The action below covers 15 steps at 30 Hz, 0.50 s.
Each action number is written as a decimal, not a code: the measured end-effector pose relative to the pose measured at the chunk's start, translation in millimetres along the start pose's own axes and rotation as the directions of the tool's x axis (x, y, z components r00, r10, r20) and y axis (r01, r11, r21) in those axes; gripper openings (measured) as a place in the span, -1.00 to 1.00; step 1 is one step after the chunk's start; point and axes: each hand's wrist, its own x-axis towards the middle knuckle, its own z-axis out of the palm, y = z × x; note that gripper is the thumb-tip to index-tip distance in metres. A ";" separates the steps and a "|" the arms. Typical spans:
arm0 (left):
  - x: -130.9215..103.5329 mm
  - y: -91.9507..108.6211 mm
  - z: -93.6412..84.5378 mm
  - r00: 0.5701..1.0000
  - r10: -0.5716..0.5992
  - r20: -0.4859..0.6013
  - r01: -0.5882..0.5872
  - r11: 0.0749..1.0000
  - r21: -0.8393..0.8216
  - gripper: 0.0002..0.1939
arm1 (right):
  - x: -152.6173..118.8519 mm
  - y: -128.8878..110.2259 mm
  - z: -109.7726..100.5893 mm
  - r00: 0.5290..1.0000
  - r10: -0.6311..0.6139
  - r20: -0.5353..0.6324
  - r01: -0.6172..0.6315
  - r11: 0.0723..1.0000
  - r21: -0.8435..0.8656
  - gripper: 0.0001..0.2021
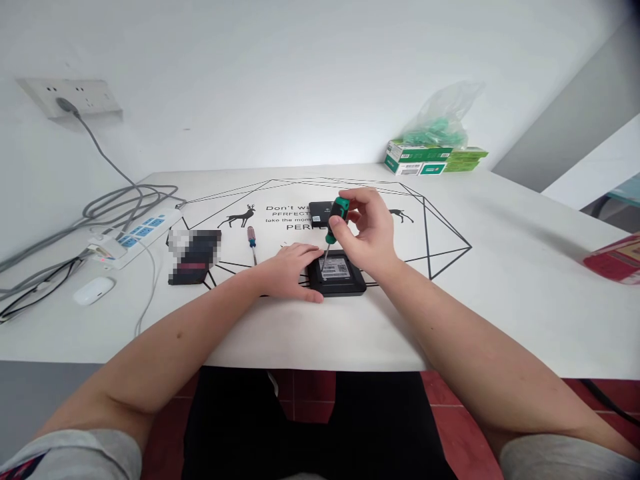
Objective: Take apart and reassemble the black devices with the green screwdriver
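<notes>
Head view, worktop point(510, 267): black device point(345, 291) lies flat near the front edge.
Left hand point(287, 270): spread, at the device's left side; I'd brace firmly.
Right hand point(373, 232): grips the green screwdriver point(341, 208).
Screwdriver shaft point(327, 256): leans over the device; straighter would turn truer.

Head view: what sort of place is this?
Probably a home or small-office workspace, though I can't tell which: a white table against a wall, a power strip on it, and a wall socket.
</notes>
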 end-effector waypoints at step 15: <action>1.0 -3.8 2.6 0.996 -0.083 -0.030 0.082 0.996 -0.032 0.08 | -2.8 -11.8 3.9 0.997 -0.043 0.061 0.037 0.994 0.105 -0.72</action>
